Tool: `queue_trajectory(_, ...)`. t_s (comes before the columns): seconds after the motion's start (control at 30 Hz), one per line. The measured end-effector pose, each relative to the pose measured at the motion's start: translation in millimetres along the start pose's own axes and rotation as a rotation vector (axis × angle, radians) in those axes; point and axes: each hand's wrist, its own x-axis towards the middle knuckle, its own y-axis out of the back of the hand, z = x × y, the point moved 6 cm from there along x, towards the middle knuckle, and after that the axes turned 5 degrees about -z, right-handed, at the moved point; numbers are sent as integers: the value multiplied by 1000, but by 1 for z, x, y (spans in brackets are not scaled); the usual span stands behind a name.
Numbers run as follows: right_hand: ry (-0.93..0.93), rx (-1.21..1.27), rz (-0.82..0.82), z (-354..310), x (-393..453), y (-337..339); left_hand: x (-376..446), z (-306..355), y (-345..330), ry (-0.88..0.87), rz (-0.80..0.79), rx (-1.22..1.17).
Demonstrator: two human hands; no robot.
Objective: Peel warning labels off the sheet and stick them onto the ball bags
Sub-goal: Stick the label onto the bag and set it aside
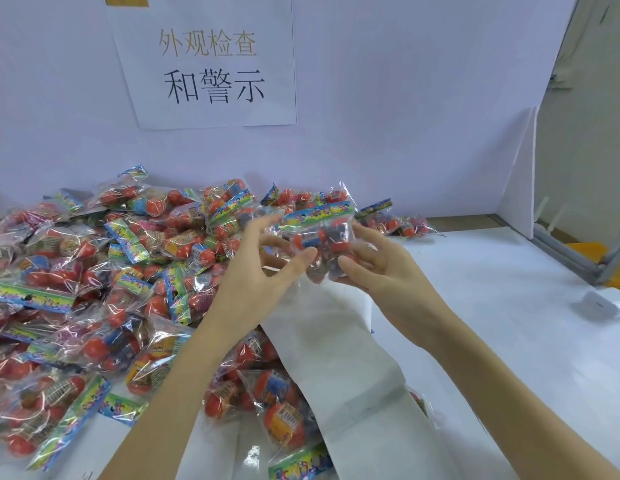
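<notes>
Head view: my right hand cups a ball bag w/ left hand fingers spread, thumb on it; light, crinkly, slippery film—best gripped over balls.

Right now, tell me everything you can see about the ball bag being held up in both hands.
The ball bag is a clear crinkly plastic pouch holding red-orange balls, topped by a colourful printed header strip. It is held above the white label sheet, roughly upright. The right hand grips its right side and bottom; the left hand touches its left side with its fingers.
</notes>
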Motion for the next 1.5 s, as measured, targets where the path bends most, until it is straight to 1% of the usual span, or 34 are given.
queue_trajectory(0.03,-1,-25,-23,1,0,-1,1,-5,-2,41,-20,-1)
queue_trajectory(0.1,-5,-24,-36,4,0,-1,1,-9,-2,68,12,-35)
queue_trajectory(0.2,-41,29,-16,8,0,-3,2,-9,3,105,78,-185)
queue_trajectory(0.3,-56,120,-25,9,1,-4,2,-11,3,142,60,-345)
queue_trajectory(0.33,-73,138,-28,9,0,-5,2,-10,2,133,46,-361)
queue_trajectory(0.4,-109,143,-7,10,0,-6,2,-8,2,84,32,-294)
queue_trajectory(0.47,-126,114,49,12,1,-5,2,-5,2,47,36,-231)
queue_trajectory(0.53,-103,96,101,12,0,-3,1,-3,2,26,51,-194)
queue_trajectory(0.6,-51,42,98,5,0,1,1,-1,4,30,95,-115)
queue_trajectory(0.63,-29,-20,63,1,0,3,2,-1,6,36,101,-76)
queue_trajectory(0.7,-32,-148,-64,-4,-1,1,3,-1,6,80,26,-31)
queue_trajectory(0.77,-70,-220,-190,-6,-5,-6,2,-4,3,136,-64,-71)
queue_trajectory(0.8,-81,-249,-220,-6,-6,-8,0,-5,1,155,-81,-115)
queue_trajectory(0.87,-54,-308,-206,-8,-6,-10,-1,-6,3,172,-47,-200)
queue_trajectory(0.93,-10,-364,-168,-9,-5,-8,0,-10,7,176,16,-226)
queue_trajectory(1.03,7,-414,-139,-7,-4,-7,0,-16,11,229,60,-263)
queue_trajectory(1.1,4,-389,-129,-6,-4,-6,-1,-16,10,231,70,-304)
queue_trajectory(1.23,-25,-188,-92,-4,-1,0,-3,-11,10,222,106,-386)
queue_trajectory(1.33,-36,-97,-65,-3,-1,1,-6,-10,4,236,127,-437)
queue_trajectory(1.4,-28,-50,-19,-1,-1,4,-6,-9,1,210,128,-410)
queue_trajectory(1.5,-34,132,99,0,1,17,-2,-7,4,186,72,-376)
